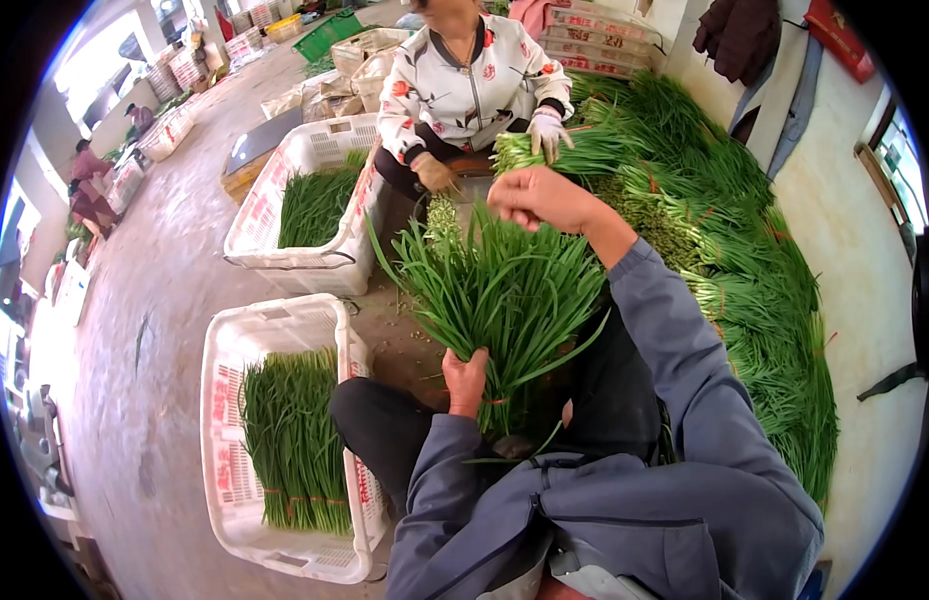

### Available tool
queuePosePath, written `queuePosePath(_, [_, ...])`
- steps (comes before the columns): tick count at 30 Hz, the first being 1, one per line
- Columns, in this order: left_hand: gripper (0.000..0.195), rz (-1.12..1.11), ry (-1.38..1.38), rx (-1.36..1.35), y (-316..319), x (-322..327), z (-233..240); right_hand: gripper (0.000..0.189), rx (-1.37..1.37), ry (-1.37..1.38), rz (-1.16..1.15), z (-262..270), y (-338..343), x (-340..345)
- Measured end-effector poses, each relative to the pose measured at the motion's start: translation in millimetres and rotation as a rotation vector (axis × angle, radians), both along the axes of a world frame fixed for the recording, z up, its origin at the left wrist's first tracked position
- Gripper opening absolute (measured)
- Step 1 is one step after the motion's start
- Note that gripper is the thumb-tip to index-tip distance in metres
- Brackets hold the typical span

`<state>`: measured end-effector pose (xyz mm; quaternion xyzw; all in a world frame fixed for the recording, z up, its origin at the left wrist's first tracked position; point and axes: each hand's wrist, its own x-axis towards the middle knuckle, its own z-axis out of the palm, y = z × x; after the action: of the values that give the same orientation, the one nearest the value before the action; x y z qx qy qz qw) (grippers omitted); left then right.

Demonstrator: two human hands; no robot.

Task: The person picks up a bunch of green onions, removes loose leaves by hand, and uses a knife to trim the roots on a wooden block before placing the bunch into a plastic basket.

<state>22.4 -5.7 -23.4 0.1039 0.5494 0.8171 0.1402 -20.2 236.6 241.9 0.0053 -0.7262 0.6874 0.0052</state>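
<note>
In front of me a bundle of long green leafy stalks, like garlic chives, fans out, with a red band around its lower part. My left hand is closed around the side of this bundle, just above the band. My right hand is raised over the far leaf tips, its fingers curled; whether it pinches anything small cannot be told. Just beyond it, a co-worker's gloved hand rests on another bundle. The co-worker's other hand is near pale stalk ends.
A white plastic crate with banded bundles stands at my left, another crate with greens beyond it. A large pile of bundled greens lines the right wall. A co-worker sits opposite. Other people and stacked crates are farther left.
</note>
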Motion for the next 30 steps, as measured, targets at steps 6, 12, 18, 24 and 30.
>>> queuePosePath(6, [0.025, 0.003, -0.005, 0.053, 1.8, -0.6, -0.3, 0.023, 0.723, 0.054, -0.044, -19.4, -2.5, 16.3])
queuePosePath(12, [0.025, 0.008, 0.02, 0.05, 1.7, -0.2, 1.8, 0.029, 1.055, -0.035, 0.008, -38.0, -0.4, 28.4])
queuePosePath(18, [0.026, 0.008, 0.003, 0.071, 2.1, 0.7, 5.2, 0.033, 0.818, -0.046, -0.054, -47.7, -9.8, 32.7])
queuePosePath(24, [0.028, -0.008, 0.015, 0.066, 0.3, -0.2, 2.9, 0.032, 0.454, -0.104, -0.096, -56.9, -13.6, 38.7])
queuePosePath(30, [0.029, -0.004, 0.012, 0.08, 0.8, -0.5, 4.6, 0.029, 0.479, -0.166, -0.037, -56.7, -19.4, 39.0])
